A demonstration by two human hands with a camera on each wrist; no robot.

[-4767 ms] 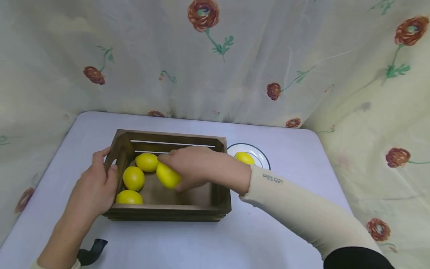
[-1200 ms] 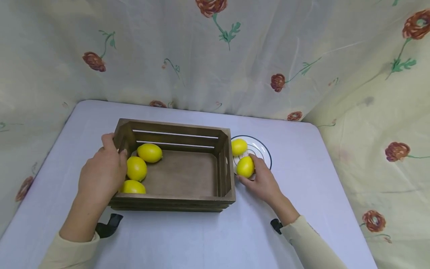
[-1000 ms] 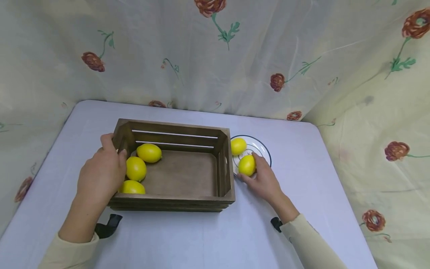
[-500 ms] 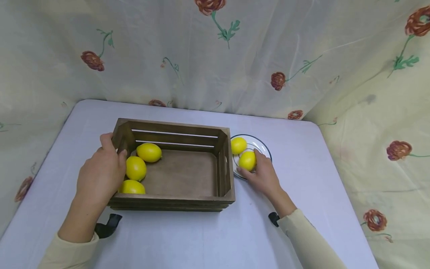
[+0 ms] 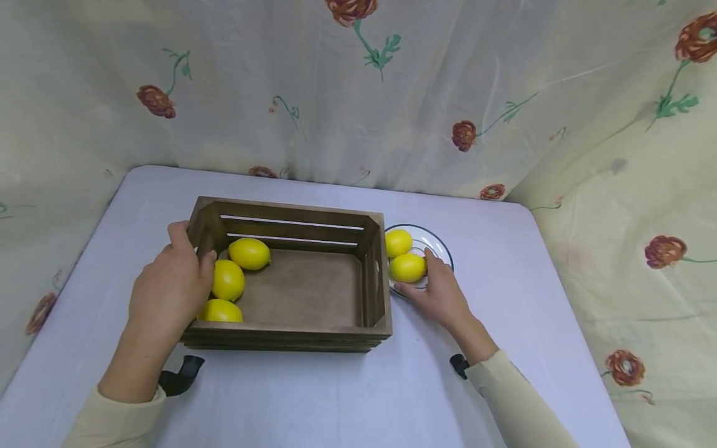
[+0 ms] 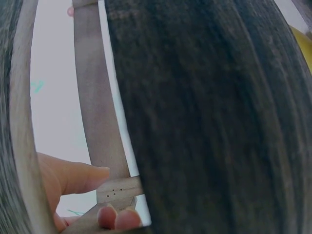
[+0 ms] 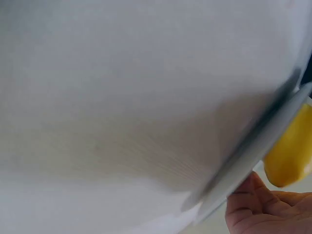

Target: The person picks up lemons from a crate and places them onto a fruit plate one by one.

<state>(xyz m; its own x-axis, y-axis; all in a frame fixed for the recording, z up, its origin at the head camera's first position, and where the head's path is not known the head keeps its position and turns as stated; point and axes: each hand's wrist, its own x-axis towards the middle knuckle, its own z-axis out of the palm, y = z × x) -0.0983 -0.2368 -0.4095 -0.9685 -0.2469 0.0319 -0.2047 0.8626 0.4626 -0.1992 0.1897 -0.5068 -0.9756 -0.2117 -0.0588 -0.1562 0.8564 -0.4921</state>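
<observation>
My left hand (image 5: 170, 289) grips the left end of a brown wooden slatted crate (image 5: 288, 333). In the left wrist view, its thumb and fingertips (image 6: 87, 178) show beside the wooden slats. Inside the crate, three lemons lie along the left side: a back lemon (image 5: 249, 254), a middle lemon (image 5: 228, 280) and a front lemon (image 5: 221, 310). My right hand (image 5: 442, 295) is at the plate (image 5: 439, 246), thumb and fingers spread around the near lemon (image 5: 407, 268). That lemon rests on the plate beside a far lemon (image 5: 398, 242). The right wrist view shows fingers by the plate's rim.
The plate stands against the crate's right end on a white-covered table (image 5: 291, 398). A flowered curtain (image 5: 252, 81) hangs behind the table and along the right side. Black curved pieces (image 5: 182, 376) stick out at both wrists.
My right hand has gone from inside the crate, where it held a lemon, to the plate. There the near lemon has been lowered, let go and tipped left. The left hand stays on the crate.
</observation>
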